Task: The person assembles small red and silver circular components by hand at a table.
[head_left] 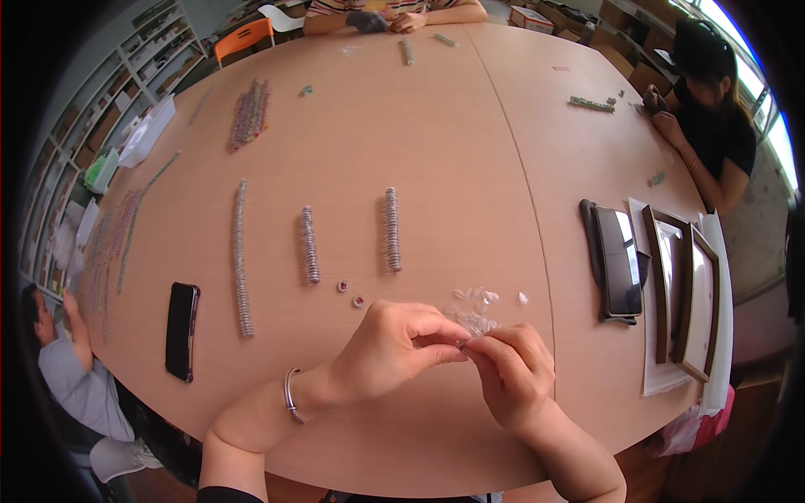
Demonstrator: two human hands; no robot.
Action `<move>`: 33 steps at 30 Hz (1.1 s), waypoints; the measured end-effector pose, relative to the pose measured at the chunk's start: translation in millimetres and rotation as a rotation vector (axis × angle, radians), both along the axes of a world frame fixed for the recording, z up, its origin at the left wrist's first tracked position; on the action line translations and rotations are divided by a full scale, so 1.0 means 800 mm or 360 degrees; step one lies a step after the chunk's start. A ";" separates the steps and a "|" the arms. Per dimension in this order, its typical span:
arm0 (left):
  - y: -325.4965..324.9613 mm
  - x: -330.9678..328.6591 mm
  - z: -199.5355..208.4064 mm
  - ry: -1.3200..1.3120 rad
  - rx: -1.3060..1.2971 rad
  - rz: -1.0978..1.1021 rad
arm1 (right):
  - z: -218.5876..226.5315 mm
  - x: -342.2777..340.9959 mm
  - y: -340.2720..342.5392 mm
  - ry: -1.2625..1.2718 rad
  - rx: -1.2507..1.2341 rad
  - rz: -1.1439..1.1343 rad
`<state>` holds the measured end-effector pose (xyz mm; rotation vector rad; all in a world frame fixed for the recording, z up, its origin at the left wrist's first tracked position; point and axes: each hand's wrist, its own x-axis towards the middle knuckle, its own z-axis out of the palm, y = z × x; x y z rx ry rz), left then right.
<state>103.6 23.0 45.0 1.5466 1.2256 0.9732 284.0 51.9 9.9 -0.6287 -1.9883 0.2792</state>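
My left hand [387, 348], with a silver bracelet [290, 394] at its wrist, meets my right hand [511, 369] near the table's front edge. Thumb and fingers of both are pinched together around something tiny, mostly hidden by the fingertips. Just beyond them lies a loose pile of small clear plastic pieces [475, 321], with one clear piece [523, 298] apart on the right. Two small round pieces with red centres, one upper [343, 286] and one lower [359, 301], rest beyond my left hand. Farther off are three rows of stacked silvery rounds: long [241, 260], short [310, 243] and thick [392, 230].
A black phone [182, 331] lies left; another phone [620, 264] on a dark case lies right, beside brown frames [700, 310]. Reddish strands [250, 117] lie at the far left. Co-workers sit at the far side, right [713, 126] and left [75, 377].
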 end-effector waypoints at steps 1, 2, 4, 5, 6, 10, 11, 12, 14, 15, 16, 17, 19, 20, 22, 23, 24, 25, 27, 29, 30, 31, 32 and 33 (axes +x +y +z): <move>-0.001 0.001 0.000 -0.0001 0.0016 -0.0003 | -0.001 0.000 0.001 -0.0010 0.0018 0.0020; -0.001 0.001 0.001 -0.0001 0.0013 -0.0005 | 0.000 0.001 0.000 -0.0010 0.0015 0.0018; -0.001 0.002 0.004 0.0074 0.0031 -0.0007 | 0.002 0.001 -0.001 -0.0115 -0.0010 0.0019; -0.001 0.002 0.006 0.0074 0.0027 -0.0010 | 0.004 0.002 -0.001 -0.0115 -0.0014 0.0016; -0.001 0.003 0.008 0.0064 -0.0006 -0.0023 | 0.005 0.003 0.000 -0.0187 -0.0028 0.0047; -0.004 0.003 0.006 -0.0307 -0.0308 -0.0008 | 0.002 0.003 -0.001 -0.0286 -0.0164 0.0149; -0.003 0.003 0.005 -0.0307 -0.0309 -0.0011 | 0.002 0.003 -0.001 -0.0286 -0.0164 0.0147; -0.002 0.003 0.003 -0.0451 -0.0412 -0.0046 | 0.003 0.003 -0.001 -0.0240 -0.0155 0.0167; 0.001 0.002 0.001 -0.0595 -0.0517 -0.0083 | 0.004 0.002 -0.002 -0.0194 -0.0147 0.0184; 0.003 0.000 0.001 -0.0666 -0.0541 -0.0116 | 0.004 0.002 -0.003 -0.0147 -0.0130 0.0185; 0.004 -0.001 0.000 -0.0737 -0.0565 -0.0149 | 0.005 0.002 -0.003 -0.0101 -0.0113 0.0186; 0.004 -0.002 0.000 -0.0736 -0.0567 -0.0148 | 0.006 0.002 -0.003 -0.0100 -0.0114 0.0187; 0.004 -0.005 -0.002 -0.0762 -0.0485 -0.0161 | 0.009 0.002 -0.003 -0.0070 0.0057 0.0102; 0.004 -0.005 -0.001 -0.0761 -0.0487 -0.0160 | 0.010 0.003 -0.003 -0.0069 0.0055 0.0102; 0.004 -0.006 0.002 -0.0712 -0.0533 -0.0167 | 0.010 0.005 -0.003 -0.0074 0.0215 0.0073; 0.004 -0.006 0.004 -0.0712 -0.0535 -0.0169 | 0.009 0.006 -0.002 -0.0075 0.0213 0.0071; 0.004 -0.006 0.005 -0.0694 -0.0538 -0.0163 | 0.009 0.007 -0.001 -0.0088 0.0258 0.0097; 0.004 -0.006 0.006 -0.0676 -0.0542 -0.0157 | 0.008 0.008 0.000 -0.0101 0.0303 0.0124; 0.004 -0.006 0.006 -0.0669 -0.0567 -0.0154 | 0.009 0.008 0.000 -0.0126 0.0322 0.0124; 0.004 -0.008 0.006 -0.0661 -0.0591 -0.0149 | 0.010 0.008 0.000 -0.0149 0.0341 0.0127; 0.005 -0.009 0.006 -0.0620 -0.0584 -0.0159 | 0.011 0.008 -0.001 -0.0176 0.0330 0.0130; 0.005 -0.010 0.006 -0.0579 -0.0577 -0.0170 | 0.013 0.007 -0.001 -0.0203 0.0318 0.0133; 0.005 -0.010 0.006 -0.0579 -0.0578 -0.0169 | 0.015 0.007 -0.002 -0.0202 0.0317 0.0134; 0.005 -0.011 0.006 -0.0551 -0.0570 -0.0178 | 0.017 0.007 -0.004 -0.0250 0.0304 0.0124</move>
